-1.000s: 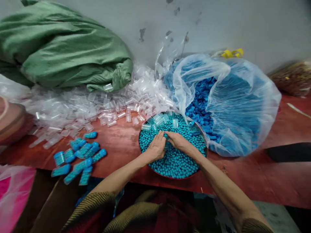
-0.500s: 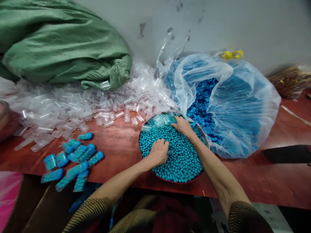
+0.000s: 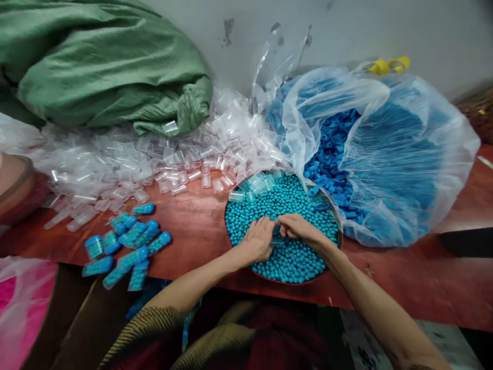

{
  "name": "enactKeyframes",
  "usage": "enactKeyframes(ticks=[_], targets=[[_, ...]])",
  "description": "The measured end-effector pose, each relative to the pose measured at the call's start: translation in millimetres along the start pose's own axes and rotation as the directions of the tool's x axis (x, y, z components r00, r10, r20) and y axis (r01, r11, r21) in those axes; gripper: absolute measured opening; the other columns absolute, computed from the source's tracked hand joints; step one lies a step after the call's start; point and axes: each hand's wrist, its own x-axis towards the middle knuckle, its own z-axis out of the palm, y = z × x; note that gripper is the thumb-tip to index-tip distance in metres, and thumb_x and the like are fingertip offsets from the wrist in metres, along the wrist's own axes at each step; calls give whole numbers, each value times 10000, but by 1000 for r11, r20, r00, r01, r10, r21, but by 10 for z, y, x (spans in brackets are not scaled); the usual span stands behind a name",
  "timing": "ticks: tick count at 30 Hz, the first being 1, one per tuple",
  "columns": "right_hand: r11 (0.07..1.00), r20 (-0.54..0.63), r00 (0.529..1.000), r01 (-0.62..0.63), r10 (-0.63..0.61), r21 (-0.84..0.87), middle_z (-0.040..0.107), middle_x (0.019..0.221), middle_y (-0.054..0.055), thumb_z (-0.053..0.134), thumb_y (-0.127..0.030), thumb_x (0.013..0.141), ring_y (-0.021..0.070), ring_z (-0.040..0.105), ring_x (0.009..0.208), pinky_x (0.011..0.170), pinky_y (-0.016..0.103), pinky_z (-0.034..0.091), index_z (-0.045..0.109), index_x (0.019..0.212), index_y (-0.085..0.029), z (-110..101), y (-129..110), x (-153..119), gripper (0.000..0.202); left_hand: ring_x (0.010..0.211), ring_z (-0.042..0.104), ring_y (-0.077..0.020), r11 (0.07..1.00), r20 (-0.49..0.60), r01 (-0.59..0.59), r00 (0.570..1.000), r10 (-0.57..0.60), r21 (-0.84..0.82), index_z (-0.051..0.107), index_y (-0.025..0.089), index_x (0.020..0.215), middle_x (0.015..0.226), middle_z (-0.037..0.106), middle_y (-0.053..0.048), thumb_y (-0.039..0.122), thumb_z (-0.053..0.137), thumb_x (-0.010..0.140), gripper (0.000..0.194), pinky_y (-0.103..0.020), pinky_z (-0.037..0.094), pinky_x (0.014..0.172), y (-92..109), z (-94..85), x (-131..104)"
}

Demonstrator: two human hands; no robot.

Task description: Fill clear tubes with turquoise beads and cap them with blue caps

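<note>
A round tray point(image 3: 227, 234) full of turquoise beads point(image 3: 292, 267) sits at the front of the red table. Over the beads, my left hand point(image 3: 257, 240) is closed round a small clear plastic bottle point(image 3: 276, 239), mostly hidden by the fingers. My right hand point(image 3: 299, 228) meets it at the bottle, fingers curled in a pinch; what they pinch is hidden. Several empty clear bottles point(image 3: 262, 182) lie on the beads at the tray's far edge. Left of the tray, filled bottles with blue caps point(image 3: 133, 257) lie in a loose group.
A heap of clear empty bottles point(image 3: 115, 159) spreads along the back, under a green sack point(image 3: 115, 72). A translucent bag point(image 3: 408, 154) of blue caps point(image 3: 331, 149) stands right of the tray. Part of another person's arm point(image 3: 13, 177) shows at the left edge.
My right hand has come from the clear bottles at the tray's far edge to my left hand. My left hand stays low over the beads. The view has shifted slightly.
</note>
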Motion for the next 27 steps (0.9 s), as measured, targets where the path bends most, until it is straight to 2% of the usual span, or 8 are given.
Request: enactKeyframes(ticks=[8,10,12,14,17,19,23,27], targets=[[996,-17,997,-79,80,32,477,395,-41,495,-448,783,51,233,291,342,215,181,590,631,-167,7,-9,-91,333,1216,476,-258,997,37,19,999,-17,-70,284,145,1340,1303,507,-144,137,538,701,687,-426,421,985,-70,-47,126],[984,-131,989,52,-75,-172,519,447,-21,482,-400,814,84,361,355,401,229,302,629,676,-170,-31,8,-138,306,1191,500,-256,996,40,43,998,-40,-75,310,144,1333,1288,529,-136,140,546,700,675,-414,431,979,-86,-72,153],[870,-250,907,202,-340,-449,613,612,21,484,-336,836,142,543,563,568,261,432,677,815,-180,-69,39,-160,249,1178,510,-267,996,44,51,998,-48,-79,308,137,1347,1290,530,-140,169,559,710,685,-424,435,976,-95,-107,167],[704,-212,825,279,-523,-652,658,834,62,498,-263,838,190,598,796,732,303,463,674,982,-198,-88,76,-141,237,1160,522,-274,995,60,43,998,-37,-94,302,132,1360,1268,544,-141,188,561,719,694,-432,439,971,-102,-135,168],[585,-63,841,317,-537,-747,661,897,89,488,-189,839,210,600,861,795,335,463,679,969,-189,-67,110,-56,231,1217,482,-275,988,72,22,997,-11,-153,259,130,1387,1309,507,-150,169,573,696,760,-433,409,1017,-125,-128,157],[622,-85,864,286,-497,-729,673,810,75,474,-162,835,202,615,799,774,329,469,692,869,-183,-25,118,-3,222,1300,398,-282,978,58,24,998,-13,-208,208,135,1407,1398,415,-164,166,600,667,838,-444,353,1074,-140,-92,156],[846,-234,925,143,-298,-513,638,570,2,443,-192,838,163,602,526,609,285,487,703,896,-185,64,142,17,267,1342,323,-308,969,55,68,997,-56,-238,168,97,1414,1434,335,-202,211,660,629,933,-459,297,1106,-102,-32,187],[826,-296,865,208,-406,-524,722,797,59,446,-214,826,209,668,727,775,351,510,701,921,-189,76,191,-5,273,1243,412,-333,974,81,194,979,-185,-114,219,102,1401,1314,435,-193,239,664,642,890,-486,366,1022,27,-64,218]])
